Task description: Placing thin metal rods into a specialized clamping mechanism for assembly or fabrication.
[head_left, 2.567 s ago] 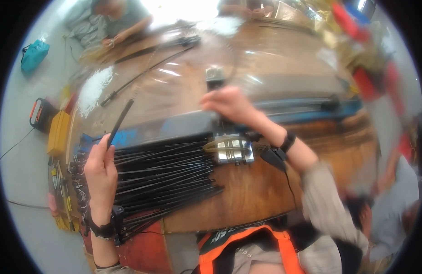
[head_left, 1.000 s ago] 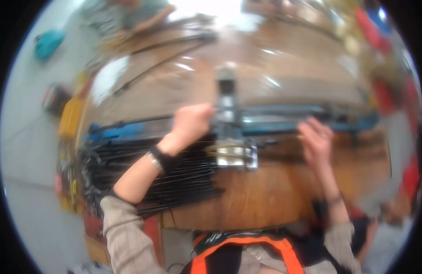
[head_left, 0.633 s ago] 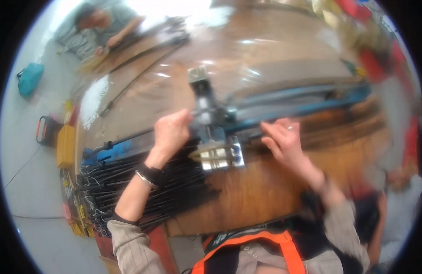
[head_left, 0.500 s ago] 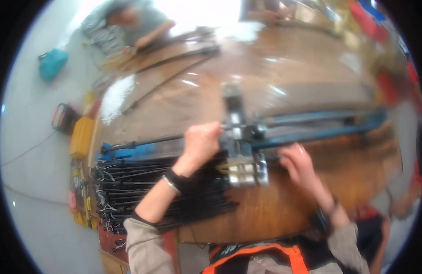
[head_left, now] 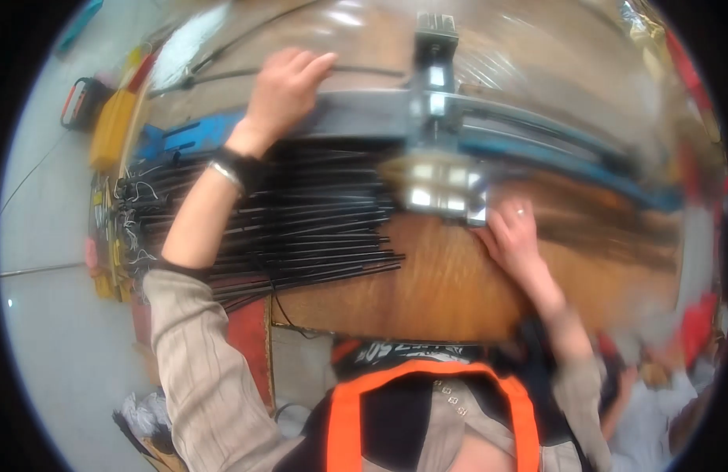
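My left hand (head_left: 285,94) is closed around a thin black rod (head_left: 368,71) above the far side of the table. The rod sticks out on both sides of the fist, its right end near a dark upright metal fixture (head_left: 436,90). In front of that fixture stands a shiny metal block (head_left: 439,187) with bright square faces. My right hand (head_left: 515,234) is beside the block's right end, fingers loosely bent and thumb apart. Nothing shows in it; whether its fingertips touch the block is unclear. A large bundle of black rods (head_left: 317,212) lies below my left forearm.
A blue metal rail (head_left: 569,161) runs right from the fixture along the wooden table (head_left: 450,275). Clear plastic sheeting (head_left: 529,55) covers the far part. A yellow container (head_left: 114,130) stands at the left edge. At lower right, part of another person (head_left: 655,405) shows.
My left hand has moved left, away from the fixture, with the rod in it. My right hand has come close to the metal block's right end. The whole view has shifted down toward my body.
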A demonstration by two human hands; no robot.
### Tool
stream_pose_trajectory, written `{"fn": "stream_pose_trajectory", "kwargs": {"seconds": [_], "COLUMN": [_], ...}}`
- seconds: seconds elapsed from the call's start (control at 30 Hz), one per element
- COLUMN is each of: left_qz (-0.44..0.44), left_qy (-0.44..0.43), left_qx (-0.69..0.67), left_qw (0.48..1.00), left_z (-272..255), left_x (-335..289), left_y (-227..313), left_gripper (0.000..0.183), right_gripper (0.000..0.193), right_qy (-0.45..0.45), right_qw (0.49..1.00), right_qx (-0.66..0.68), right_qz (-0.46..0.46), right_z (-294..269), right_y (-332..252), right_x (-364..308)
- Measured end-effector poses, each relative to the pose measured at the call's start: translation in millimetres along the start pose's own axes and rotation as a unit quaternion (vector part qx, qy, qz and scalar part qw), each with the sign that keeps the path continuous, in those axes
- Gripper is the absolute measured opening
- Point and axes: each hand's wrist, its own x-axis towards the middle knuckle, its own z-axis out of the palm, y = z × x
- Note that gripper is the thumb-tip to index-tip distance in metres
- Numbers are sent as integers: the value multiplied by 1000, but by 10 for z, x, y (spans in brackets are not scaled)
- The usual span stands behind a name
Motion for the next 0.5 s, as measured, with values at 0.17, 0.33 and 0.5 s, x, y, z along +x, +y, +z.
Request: {"fn": "stream_pose_trajectory", "kwargs": {"seconds": [0.17, 0.33, 0.5], "left_qz": [-115, -167, -124], "left_qy": [-139, -294, -408], "left_qx": [-12, -100, -134], "left_qw": [983, 936, 894], "left_z": [-653, -941, -849], "left_x": [-512, -996, -895], "left_y": [620, 1032, 830], "left_gripper": [8, 8, 18], "right_gripper": [22, 30, 36], "right_qy": [-64, -123, -102], "right_qw": [995, 988, 991], "right_qx": [-18, -40, 80], "right_qz": [-80, -80, 9], "right_z": [-42, 110, 8], "right_y": [89, -62, -124], "right_x": [50, 146, 236]}}
